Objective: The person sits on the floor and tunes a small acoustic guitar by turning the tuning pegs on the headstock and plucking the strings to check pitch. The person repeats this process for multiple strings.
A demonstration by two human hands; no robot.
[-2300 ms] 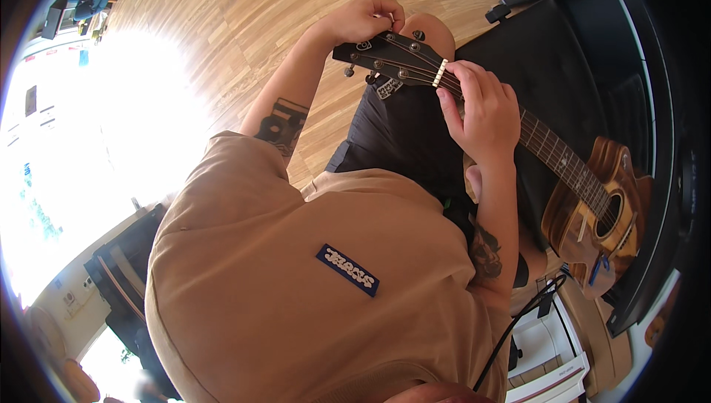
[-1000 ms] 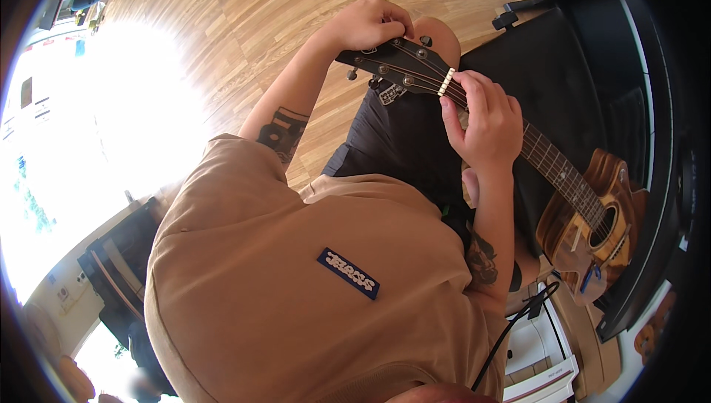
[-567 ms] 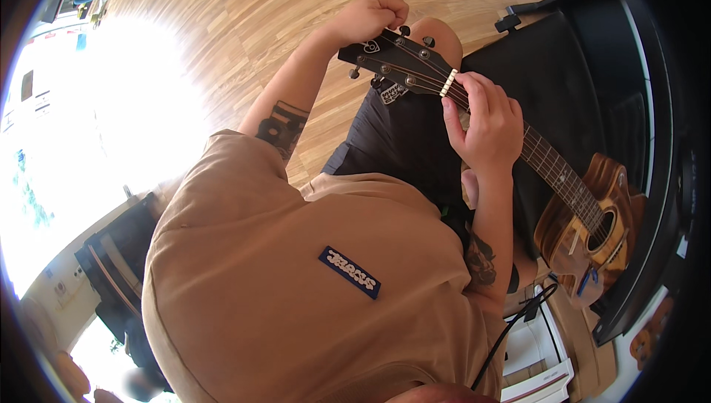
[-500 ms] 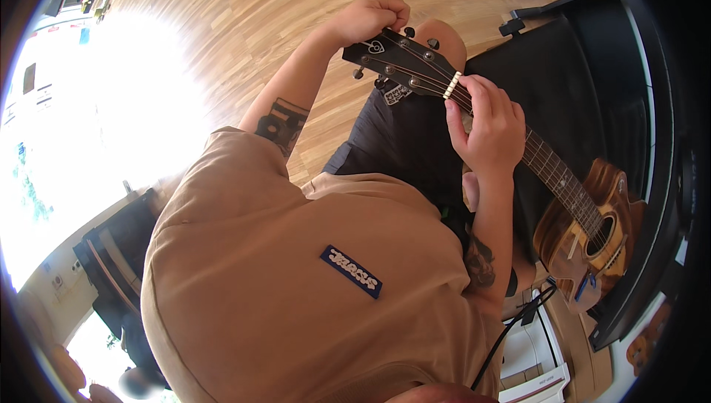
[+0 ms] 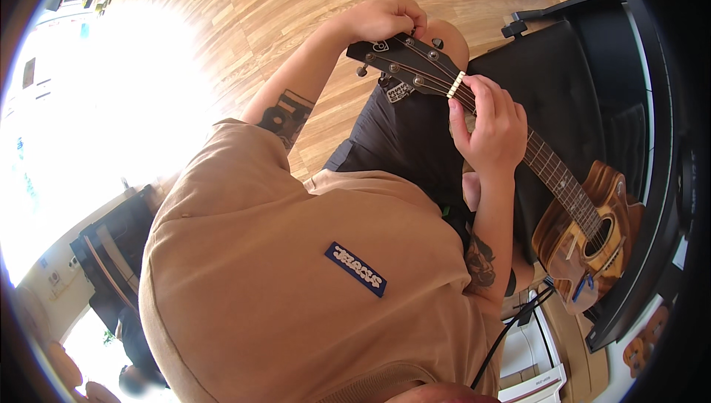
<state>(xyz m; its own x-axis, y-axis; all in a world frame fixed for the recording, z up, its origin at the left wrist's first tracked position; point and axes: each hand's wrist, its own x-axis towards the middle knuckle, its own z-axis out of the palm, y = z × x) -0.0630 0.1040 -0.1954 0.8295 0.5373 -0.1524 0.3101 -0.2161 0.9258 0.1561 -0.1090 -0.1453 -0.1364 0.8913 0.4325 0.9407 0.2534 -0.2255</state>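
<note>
An acoustic guitar (image 5: 566, 181) with a glossy brown wooden body slants from the lower right up to its black headstock (image 5: 404, 58). My left hand (image 5: 385, 19) is at the headstock's upper edge, its fingers closed around a tuning peg there and partly hiding it. One black tuning peg (image 5: 438, 44) beside it stays uncovered. My right hand (image 5: 492, 125) is closed over the neck just past the white nut (image 5: 456, 84), with thumb and forefinger on either side of the strings. Its palm side and the other fingertips are hidden.
Behind the neck is a black padded surface (image 5: 548, 70) with a dark raised frame (image 5: 641, 55). My dark shorts (image 5: 400, 136) lie under the headstock. Wooden flooring (image 5: 244, 18) spreads beyond. A black cable (image 5: 492, 347) runs beside my right elbow. Bright light washes out the left.
My left hand has shifted a little to the right along the headstock edge, onto a peg that showed uncovered before. My right hand keeps its place on the neck.
</note>
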